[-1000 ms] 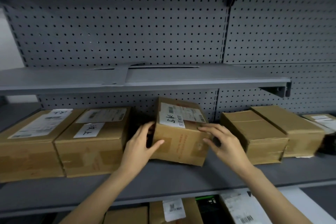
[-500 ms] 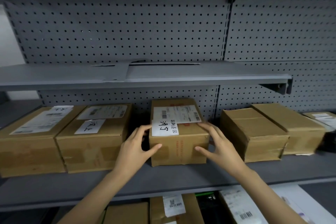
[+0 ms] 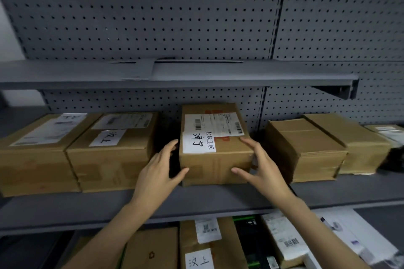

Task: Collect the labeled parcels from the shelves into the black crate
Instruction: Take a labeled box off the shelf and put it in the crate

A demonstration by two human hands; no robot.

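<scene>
A brown cardboard parcel (image 3: 215, 159) with a shipping label and a handwritten white label sits flat and square on the middle grey shelf (image 3: 196, 201). My left hand (image 3: 157, 170) holds its front left corner, fingers down the left side and thumb on the front face. My right hand (image 3: 264, 170) holds the front right corner, fingers on the top edge and thumb on the front. The black crate is not in view.
Two labeled parcels (image 3: 113, 155) (image 3: 32, 159) stand close on the left. Two plain brown boxes (image 3: 301, 150) (image 3: 354, 144) stand on the right. The upper shelf (image 3: 175, 78) overhangs the row. Below the shelf edge lie more labeled parcels (image 3: 207, 242).
The parcel was tilted and turned a second ago; it now lies flat and straight on the shelf. Both hands stayed at its front corners.
</scene>
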